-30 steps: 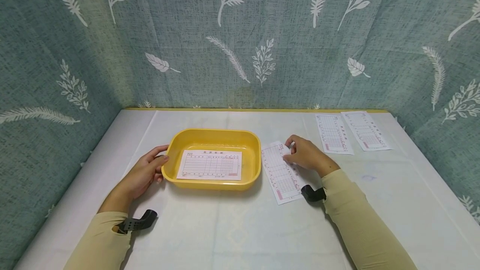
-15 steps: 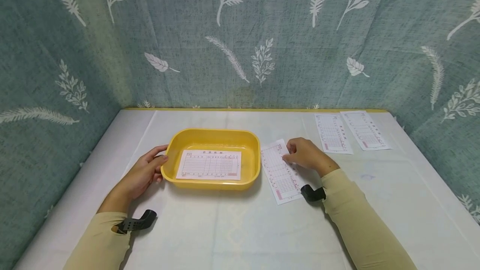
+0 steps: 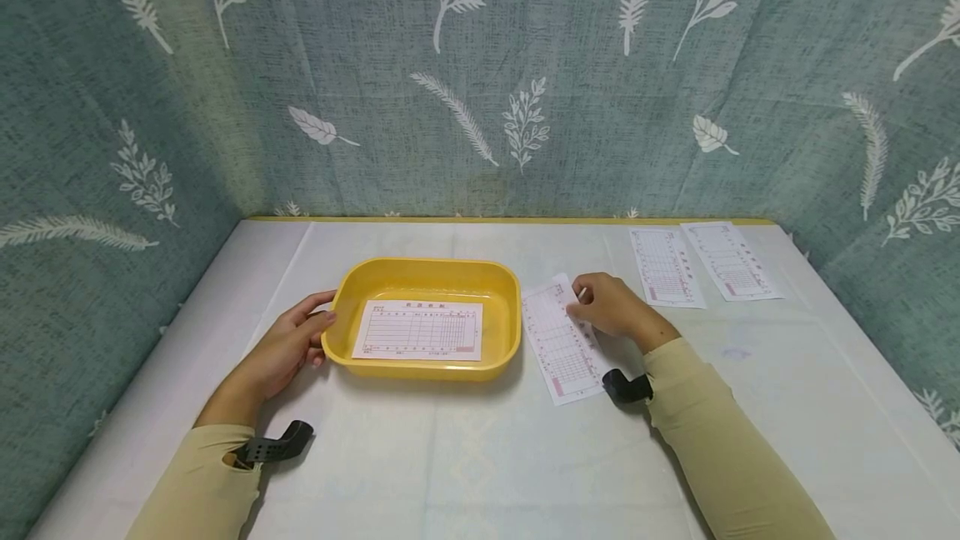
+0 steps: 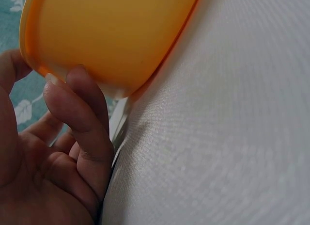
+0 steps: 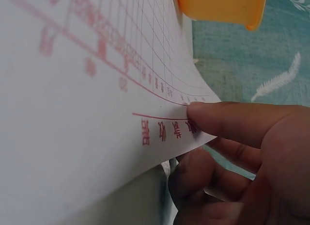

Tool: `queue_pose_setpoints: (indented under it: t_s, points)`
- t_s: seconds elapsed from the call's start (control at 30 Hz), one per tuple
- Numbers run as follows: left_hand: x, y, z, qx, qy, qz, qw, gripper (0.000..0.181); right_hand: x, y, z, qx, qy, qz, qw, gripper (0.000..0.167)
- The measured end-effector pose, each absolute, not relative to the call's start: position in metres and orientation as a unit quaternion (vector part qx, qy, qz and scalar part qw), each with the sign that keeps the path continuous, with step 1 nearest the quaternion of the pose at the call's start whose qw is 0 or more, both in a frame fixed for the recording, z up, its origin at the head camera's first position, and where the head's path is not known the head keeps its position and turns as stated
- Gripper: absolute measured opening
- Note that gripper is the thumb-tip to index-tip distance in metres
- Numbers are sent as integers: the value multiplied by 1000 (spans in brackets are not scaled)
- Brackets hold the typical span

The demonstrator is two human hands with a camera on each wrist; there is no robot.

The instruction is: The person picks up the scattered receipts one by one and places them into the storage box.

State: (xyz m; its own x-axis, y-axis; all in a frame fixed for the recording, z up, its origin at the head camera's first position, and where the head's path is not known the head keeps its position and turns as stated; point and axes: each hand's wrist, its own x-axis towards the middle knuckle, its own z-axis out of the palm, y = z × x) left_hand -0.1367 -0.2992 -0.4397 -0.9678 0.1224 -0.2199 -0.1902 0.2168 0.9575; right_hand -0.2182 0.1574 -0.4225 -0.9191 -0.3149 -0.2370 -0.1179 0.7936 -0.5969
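Observation:
A yellow plastic tray [image 3: 427,372] stands left of the middle of the table, with one printed receipt slip [image 3: 416,330] lying flat inside. My left hand [image 3: 279,348] grips the tray's left end, thumb at the rim. In the left wrist view, fingers [image 4: 72,101] touch the tray's outer wall. Just right of the tray, my right hand [image 3: 611,307] pinches the upper right edge of another receipt slip [image 3: 558,340]. The right wrist view shows the thumb [image 5: 232,119] on the slip's printed face, the edge raised and bending, other fingers curled beneath.
Two more receipt slips [image 3: 669,267] lie side by side at the back right of the white-covered table [image 3: 480,457]. A green leaf-patterned cloth [image 3: 480,107] hangs behind and at both sides. Each wrist wears a black strap mount [image 3: 273,444].
The top edge of the slip in my right hand has risen and shifted slightly away from me. My left hand and the tray stay put.

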Motion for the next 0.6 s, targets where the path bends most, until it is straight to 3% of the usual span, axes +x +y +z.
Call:
queue_pose_setpoints:
  t_s: [0.17, 0.43, 0.6]
  points:
    - [-136, -299, -439, -21, 769, 626, 127, 54, -218, 159, -423, -123, 930, -312, 150, 10]
    - [-136, -299, -439, -20, 771, 624, 126, 54, -218, 158, -421, -130, 928, -330, 113, 29]
    - [-136, -299, -439, -20, 772, 623, 126, 54, -218, 158, -421, -129, 929, -330, 108, 29]
